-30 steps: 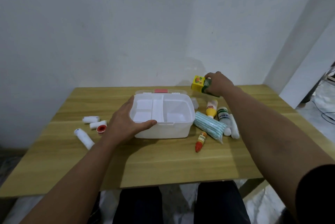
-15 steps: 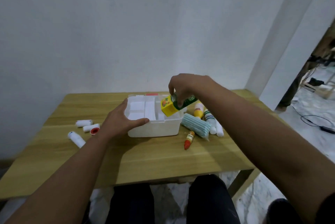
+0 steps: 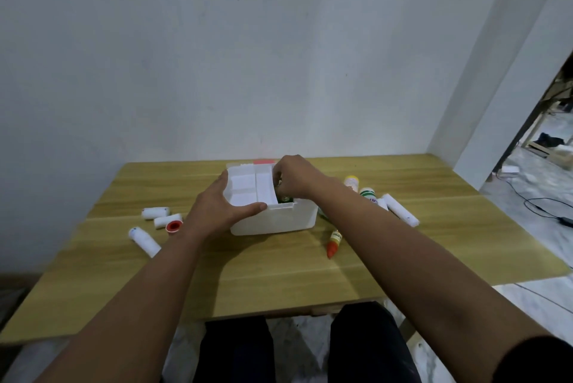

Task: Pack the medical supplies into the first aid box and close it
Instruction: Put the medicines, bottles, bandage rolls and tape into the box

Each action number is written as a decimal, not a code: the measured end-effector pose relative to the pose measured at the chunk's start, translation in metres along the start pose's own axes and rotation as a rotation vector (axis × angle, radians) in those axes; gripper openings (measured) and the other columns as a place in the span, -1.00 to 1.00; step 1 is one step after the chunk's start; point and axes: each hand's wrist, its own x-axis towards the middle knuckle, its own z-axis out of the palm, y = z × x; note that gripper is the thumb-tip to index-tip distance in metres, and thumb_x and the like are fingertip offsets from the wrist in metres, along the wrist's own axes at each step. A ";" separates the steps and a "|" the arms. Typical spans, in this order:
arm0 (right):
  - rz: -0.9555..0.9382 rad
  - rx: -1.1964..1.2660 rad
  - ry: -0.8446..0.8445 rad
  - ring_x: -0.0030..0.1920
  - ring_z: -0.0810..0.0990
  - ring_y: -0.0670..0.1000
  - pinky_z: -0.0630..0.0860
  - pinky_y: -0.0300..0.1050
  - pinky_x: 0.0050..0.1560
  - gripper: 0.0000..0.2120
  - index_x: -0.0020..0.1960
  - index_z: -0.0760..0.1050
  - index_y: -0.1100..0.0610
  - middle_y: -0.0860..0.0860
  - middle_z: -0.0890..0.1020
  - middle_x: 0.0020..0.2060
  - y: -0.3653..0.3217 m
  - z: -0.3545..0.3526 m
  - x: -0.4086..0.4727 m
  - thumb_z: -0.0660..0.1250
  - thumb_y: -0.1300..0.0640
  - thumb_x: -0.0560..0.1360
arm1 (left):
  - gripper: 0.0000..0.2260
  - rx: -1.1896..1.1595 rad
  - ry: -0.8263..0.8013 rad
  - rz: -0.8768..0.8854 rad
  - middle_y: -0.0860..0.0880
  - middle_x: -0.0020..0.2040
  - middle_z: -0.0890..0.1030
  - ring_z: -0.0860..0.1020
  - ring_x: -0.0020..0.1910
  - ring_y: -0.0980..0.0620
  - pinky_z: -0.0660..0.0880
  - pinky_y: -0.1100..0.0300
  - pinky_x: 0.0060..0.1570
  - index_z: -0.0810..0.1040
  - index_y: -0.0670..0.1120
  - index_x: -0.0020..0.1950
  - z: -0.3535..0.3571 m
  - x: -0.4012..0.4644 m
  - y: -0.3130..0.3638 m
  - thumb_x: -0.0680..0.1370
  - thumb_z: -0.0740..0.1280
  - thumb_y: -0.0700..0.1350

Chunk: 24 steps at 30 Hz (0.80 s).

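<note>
The white first aid box stands open mid-table, with a white divider tray inside and a red latch at its back. My left hand grips its left front rim, thumb over the edge. My right hand reaches down into the box's right compartment, fingers closed on the yellow-green carton, of which only a dark green bit shows. Right of the box lie a yellow-capped bottle, a green-labelled bottle, a white roll and an orange-tipped tube.
Left of the box lie three white bandage rolls and a red-cored tape roll. The wooden table backs onto a white wall. A cable runs across the floor at right.
My right hand carried the yellow-green carton from the table's right back corner to the box and lowered it into the right compartment. The left hand stayed on the box rim.
</note>
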 end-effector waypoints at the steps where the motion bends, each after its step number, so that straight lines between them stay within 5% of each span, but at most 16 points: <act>1: -0.001 -0.004 0.012 -0.12 0.65 0.05 0.60 -0.06 -0.13 -0.88 -0.09 0.71 0.15 0.03 0.70 -0.15 0.001 -0.002 -0.001 0.53 0.18 0.37 | 0.21 0.001 0.002 0.002 -0.02 0.60 0.30 0.35 0.50 -0.14 0.47 -0.14 0.34 0.10 0.05 0.67 0.001 0.000 0.000 0.16 0.48 0.50; 6: 0.112 -0.098 -0.104 -0.32 0.59 0.01 0.62 -0.06 -0.20 -0.76 -0.12 0.62 0.19 0.04 0.65 -0.28 0.007 -0.006 -0.004 0.60 0.10 0.34 | 0.26 -0.001 0.006 0.004 0.00 0.60 0.32 0.35 0.50 -0.13 0.47 -0.15 0.35 0.12 0.06 0.66 -0.001 0.001 -0.001 0.09 0.43 0.57; 11: 0.145 -0.010 -0.110 -0.13 0.68 0.10 0.64 -0.03 -0.12 -0.79 -0.07 0.65 0.21 0.08 0.69 -0.21 0.001 0.004 -0.001 0.54 0.15 0.34 | 0.16 0.006 0.012 0.011 0.00 0.60 0.32 0.35 0.50 -0.12 0.45 -0.09 0.34 0.12 0.05 0.66 0.000 0.001 -0.001 0.21 0.51 0.45; 16: 0.218 0.230 -0.198 -0.20 0.77 0.14 0.73 0.09 -0.11 -0.83 -0.08 0.67 0.28 0.18 0.74 -0.23 0.008 -0.012 -0.001 0.60 0.29 0.37 | 0.13 0.018 0.020 0.006 -0.02 0.62 0.27 0.30 0.53 -0.13 0.39 -0.08 0.38 0.08 0.01 0.68 0.002 0.003 0.001 0.27 0.54 0.38; 21: 0.257 0.497 0.166 -0.32 0.76 0.08 0.69 -0.06 -0.33 -0.95 -0.14 0.63 0.19 0.17 0.73 -0.22 0.036 -0.050 0.005 0.45 0.28 0.50 | 0.22 -0.017 0.003 -0.002 0.00 0.60 0.32 0.33 0.51 -0.09 0.40 -0.07 0.39 0.11 0.04 0.67 -0.001 0.003 -0.002 0.16 0.49 0.50; 24: 0.257 0.318 0.338 -0.17 0.73 0.07 0.67 -0.03 -0.10 -0.86 -0.12 0.66 0.07 0.07 0.74 -0.13 0.067 -0.052 0.011 0.35 0.24 0.48 | 0.15 -0.024 0.010 0.010 -0.01 0.61 0.30 0.32 0.53 -0.10 0.38 -0.05 0.39 0.09 0.01 0.68 -0.001 0.001 0.001 0.24 0.54 0.39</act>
